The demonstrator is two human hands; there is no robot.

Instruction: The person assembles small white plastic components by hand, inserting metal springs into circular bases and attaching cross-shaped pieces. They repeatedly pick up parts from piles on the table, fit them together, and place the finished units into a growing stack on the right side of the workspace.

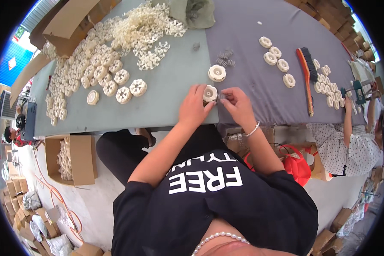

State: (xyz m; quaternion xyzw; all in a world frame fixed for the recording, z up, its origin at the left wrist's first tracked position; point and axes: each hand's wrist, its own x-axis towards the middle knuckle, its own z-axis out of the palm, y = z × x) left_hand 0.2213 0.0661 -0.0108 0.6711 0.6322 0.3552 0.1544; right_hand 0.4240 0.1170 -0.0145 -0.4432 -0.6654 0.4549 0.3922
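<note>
Near the table's front edge, my left hand [193,105] grips a white round plastic wheel-like part [209,93] between thumb and fingers, its recessed face up. Just to its right, my right hand [240,106] is closed in a pinch on a small grey metal spring [222,97], partly hidden by the fingers. Beyond my hands lies another white round part [217,73]. Behind that is a small heap of grey springs [226,57], and one loose spring [196,46] lies to the left.
White spoked wheels [122,77] and a pile of thin white pieces [145,30] cover the left table. Rightward lie finished-looking round parts [282,65] and a wooden-handled brush [306,81]. Another person's arm [348,121] is at the far right. An open carton [82,160] stands on the floor.
</note>
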